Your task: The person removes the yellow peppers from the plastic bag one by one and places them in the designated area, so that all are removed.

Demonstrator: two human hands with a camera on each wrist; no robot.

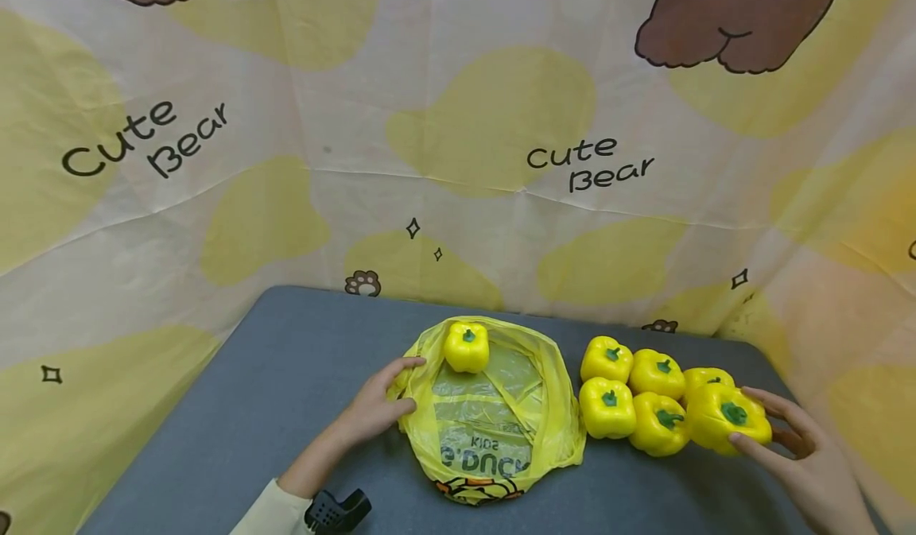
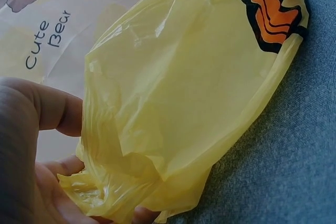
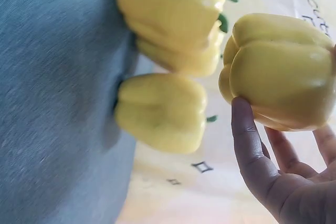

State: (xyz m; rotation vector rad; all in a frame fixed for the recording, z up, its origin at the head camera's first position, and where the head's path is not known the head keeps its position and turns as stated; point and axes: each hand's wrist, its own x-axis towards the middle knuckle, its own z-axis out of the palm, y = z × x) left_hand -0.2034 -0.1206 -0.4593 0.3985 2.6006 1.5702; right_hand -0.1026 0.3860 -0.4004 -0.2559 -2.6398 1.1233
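Observation:
A yellow plastic bag stands with its mouth spread wide on the grey table. One yellow bell pepper with a green stem sits inside it at the far side. My left hand holds the bag's left side, and bunched plastic lies among its fingers in the left wrist view. At the right, my right hand grips another yellow bell pepper between thumb and fingers, raised off the table. That pepper partly covers one behind it in the head view.
Several yellow bell peppers stand close together just right of the bag. The grey table ends against a printed cloth at the back. A black device is strapped at the left wrist.

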